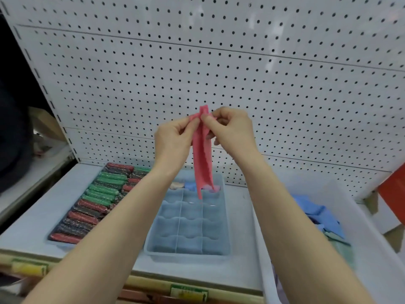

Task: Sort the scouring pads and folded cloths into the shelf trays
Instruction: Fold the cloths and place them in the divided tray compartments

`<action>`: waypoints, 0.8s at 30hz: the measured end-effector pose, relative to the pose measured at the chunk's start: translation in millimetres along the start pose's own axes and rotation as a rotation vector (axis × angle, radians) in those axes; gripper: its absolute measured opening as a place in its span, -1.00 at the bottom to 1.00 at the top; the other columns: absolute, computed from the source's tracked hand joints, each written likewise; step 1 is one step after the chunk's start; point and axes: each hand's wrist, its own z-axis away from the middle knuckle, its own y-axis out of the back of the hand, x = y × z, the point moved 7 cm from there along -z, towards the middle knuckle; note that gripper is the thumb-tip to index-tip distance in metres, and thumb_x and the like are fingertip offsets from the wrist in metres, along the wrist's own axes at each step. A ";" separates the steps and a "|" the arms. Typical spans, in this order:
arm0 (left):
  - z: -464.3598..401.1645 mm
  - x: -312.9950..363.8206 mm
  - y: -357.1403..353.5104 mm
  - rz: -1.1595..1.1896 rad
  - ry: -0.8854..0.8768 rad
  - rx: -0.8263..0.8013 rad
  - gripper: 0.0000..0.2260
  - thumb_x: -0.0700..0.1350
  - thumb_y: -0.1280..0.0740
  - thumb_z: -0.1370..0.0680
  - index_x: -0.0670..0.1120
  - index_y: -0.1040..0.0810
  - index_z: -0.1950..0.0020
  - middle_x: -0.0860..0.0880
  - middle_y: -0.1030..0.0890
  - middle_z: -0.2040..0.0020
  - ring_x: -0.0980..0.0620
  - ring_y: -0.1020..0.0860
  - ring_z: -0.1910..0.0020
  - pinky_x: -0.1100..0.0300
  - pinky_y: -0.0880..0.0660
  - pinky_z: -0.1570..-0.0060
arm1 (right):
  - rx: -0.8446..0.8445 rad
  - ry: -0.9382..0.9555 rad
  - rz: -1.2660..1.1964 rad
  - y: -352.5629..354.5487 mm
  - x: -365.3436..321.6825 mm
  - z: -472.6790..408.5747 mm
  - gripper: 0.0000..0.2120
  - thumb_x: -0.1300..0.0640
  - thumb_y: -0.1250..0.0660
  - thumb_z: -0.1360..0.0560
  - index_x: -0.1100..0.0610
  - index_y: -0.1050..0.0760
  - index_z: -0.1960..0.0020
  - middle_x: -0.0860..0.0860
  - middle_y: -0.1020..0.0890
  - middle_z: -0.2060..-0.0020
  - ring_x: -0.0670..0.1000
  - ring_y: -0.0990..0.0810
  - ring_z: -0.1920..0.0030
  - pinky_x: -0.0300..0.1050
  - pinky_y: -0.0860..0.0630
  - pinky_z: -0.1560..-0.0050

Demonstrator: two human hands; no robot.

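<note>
the pink cloth (202, 154) is pinched at its top by the left hand (173, 141) and right hand (232, 130), hung over the divided tray (225, 216) at 12 o'clock; if one pinch is loosened, the cloth could be dropped unfolded across several compartments.

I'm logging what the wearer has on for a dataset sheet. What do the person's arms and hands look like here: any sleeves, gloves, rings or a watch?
Both forearms are bare right down to the lower edge of the picture, so no sleeves show. The left hand and the right hand wear no gloves. No ring, watch, bracelet or marking shows on the visible parts of either hand or wrist.
</note>
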 end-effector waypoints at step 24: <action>8.3 -49.0 -0.8 0.114 0.515 -0.271 -0.74 -0.01 -0.31 -0.61 -0.20 -0.59 -0.09 -0.13 -0.70 0.05 0.00 -0.70 0.19 0.21 -0.61 0.22 | -0.214 -0.280 -0.373 -17.0 76.2 23.7 -0.94 0.16 -0.50 -0.46 0.11 -0.66 0.18 0.04 -0.70 0.31 -0.04 -0.63 0.34 -0.18 -0.55 0.29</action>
